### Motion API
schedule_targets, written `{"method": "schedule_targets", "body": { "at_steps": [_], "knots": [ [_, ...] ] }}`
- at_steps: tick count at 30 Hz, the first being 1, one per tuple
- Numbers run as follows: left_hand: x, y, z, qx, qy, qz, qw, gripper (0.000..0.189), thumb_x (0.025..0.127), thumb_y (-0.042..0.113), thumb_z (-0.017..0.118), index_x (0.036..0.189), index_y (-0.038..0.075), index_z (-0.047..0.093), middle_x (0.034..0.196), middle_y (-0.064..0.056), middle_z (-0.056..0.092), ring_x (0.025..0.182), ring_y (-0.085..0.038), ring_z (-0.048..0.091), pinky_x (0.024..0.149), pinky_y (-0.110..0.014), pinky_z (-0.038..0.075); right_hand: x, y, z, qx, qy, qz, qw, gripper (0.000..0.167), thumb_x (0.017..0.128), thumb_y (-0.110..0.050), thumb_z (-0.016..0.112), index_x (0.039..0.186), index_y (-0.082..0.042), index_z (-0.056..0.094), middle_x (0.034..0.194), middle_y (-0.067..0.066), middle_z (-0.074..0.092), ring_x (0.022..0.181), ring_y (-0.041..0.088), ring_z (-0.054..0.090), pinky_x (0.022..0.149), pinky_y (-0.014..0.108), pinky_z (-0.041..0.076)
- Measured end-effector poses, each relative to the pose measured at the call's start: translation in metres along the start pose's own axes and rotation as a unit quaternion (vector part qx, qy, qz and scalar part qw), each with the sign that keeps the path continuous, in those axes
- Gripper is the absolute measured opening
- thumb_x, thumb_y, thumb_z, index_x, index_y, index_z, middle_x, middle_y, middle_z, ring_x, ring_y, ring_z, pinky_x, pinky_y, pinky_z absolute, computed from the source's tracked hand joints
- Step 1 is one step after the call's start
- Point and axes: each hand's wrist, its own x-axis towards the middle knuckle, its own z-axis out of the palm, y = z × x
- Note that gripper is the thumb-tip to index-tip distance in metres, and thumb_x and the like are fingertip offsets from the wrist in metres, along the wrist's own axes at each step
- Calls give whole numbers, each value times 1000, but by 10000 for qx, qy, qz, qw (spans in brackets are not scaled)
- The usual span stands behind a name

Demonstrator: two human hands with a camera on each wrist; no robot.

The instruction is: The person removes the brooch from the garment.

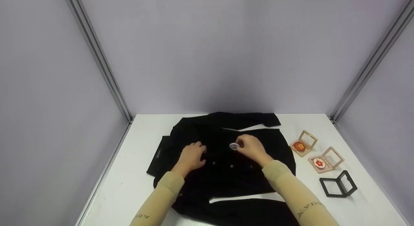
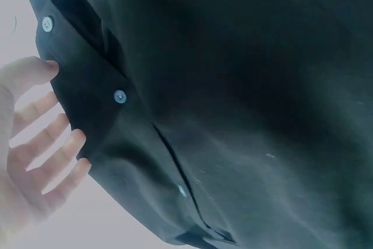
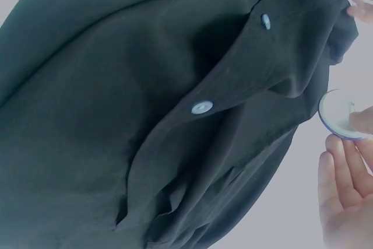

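A black button-up shirt (image 1: 223, 182) lies spread on the white table, its pale buttons (image 2: 120, 96) showing along the front opening. My right hand (image 1: 254, 149) pinches a round pin badge (image 1: 234, 146) between thumb and fingertips above the shirt front. The pale, metal-rimmed back of the badge (image 3: 337, 112) faces the camera in the right wrist view. Over the left part of the shirt is my left hand (image 1: 191, 156), fingers loosely bent and holding nothing. In the left wrist view its thumb and fingertips (image 2: 79, 138) lie right at the shirt's front edge.
On the right side of the table stand two opened wooden display cases, one with an orange-red badge (image 1: 299, 146), one with a white badge with a red flower (image 1: 319, 163). Nearer is an opened black case (image 1: 343, 187). Pale walls (image 1: 226, 57) enclose the table.
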Motion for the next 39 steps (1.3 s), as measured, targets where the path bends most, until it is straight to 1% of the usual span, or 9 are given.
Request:
{"method": "schedule_targets", "body": {
  "at_steps": [5, 10, 14, 17, 21, 27, 31, 35, 39],
  "knots": [
    [-18, -10, 5, -316, 48, -222, 9992, 39, 81, 34, 90, 107, 11, 72, 105, -9, 67, 91, -31, 67, 78, -48, 60, -3, 8, -4, -45, 8, -47, 10000, 10, 83, -8, 78, 93, -7, 76, 89, 7, 73, 81, 22, 67, 81, 45, 58],
    [-33, -17, 7, -426, -62, -435, 9981, 47, 77, 36, 93, 110, 11, 71, 108, -11, 66, 93, -32, 66, 79, -50, 59, -7, 15, -9, -156, 34, -54, 9999, 10, 82, -7, 78, 92, -7, 75, 87, 7, 72, 79, 21, 65, 78, 44, 57],
    [-43, -20, 7, -424, -343, -628, 9965, 55, 71, 35, 97, 114, 11, 71, 117, -16, 65, 100, -36, 65, 82, -53, 60, -9, 21, -13, -248, 21, -44, 9997, 10, 83, -7, 77, 93, -7, 76, 87, 7, 72, 79, 21, 65, 78, 44, 58],
    [-49, -20, 7, -474, -666, -774, 9936, 62, 68, 32, 99, 119, 11, 70, 125, -20, 63, 108, -41, 64, 85, -56, 60, -11, 24, -14, -289, 20, -67, 9996, 10, 83, -7, 77, 93, -7, 76, 88, 7, 73, 79, 21, 66, 79, 44, 58],
    [-54, -21, 8, -598, -948, -883, 9898, 66, 66, 27, 100, 121, 12, 69, 132, -24, 61, 114, -44, 63, 89, -58, 60, -14, 28, -15, -300, 45, -162, 9994, 11, 82, -7, 78, 93, -6, 76, 87, 8, 73, 79, 22, 66, 78, 45, 58],
    [-60, -23, 13, -846, -1040, -1031, 9856, 66, 64, 21, 99, 122, 12, 69, 140, -28, 58, 121, -48, 61, 93, -61, 58, -21, 36, -16, -270, 111, -118, 9995, 10, 82, -8, 79, 91, -7, 75, 84, 6, 72, 76, 20, 64, 76, 44, 57],
    [-64, -23, 14, -975, -1060, -1104, 9834, 65, 63, 20, 100, 121, 11, 70, 136, -26, 60, 119, -46, 60, 93, -62, 58, -28, 44, -18, -229, 171, 3, 9996, 9, 82, -7, 80, 90, -7, 75, 83, 6, 71, 76, 19, 64, 76, 43, 56],
    [-65, -23, 14, -958, -1102, -1067, 9835, 67, 61, 20, 100, 121, 12, 69, 131, -23, 60, 117, -44, 59, 93, -63, 57, -38, 54, -20, -235, 219, 152, 9994, 10, 81, -7, 80, 89, -8, 75, 82, 5, 70, 75, 18, 62, 74, 42, 55],
    [-66, -24, 13, -970, -1125, -1045, 9834, 69, 60, 20, 100, 122, 13, 68, 130, -22, 60, 119, -45, 58, 95, -65, 55, -50, 67, -23, -383, 254, 231, 9987, 9, 81, -7, 80, 88, -8, 73, 81, 5, 68, 73, 18, 59, 72, 42, 52]
  ]
}}
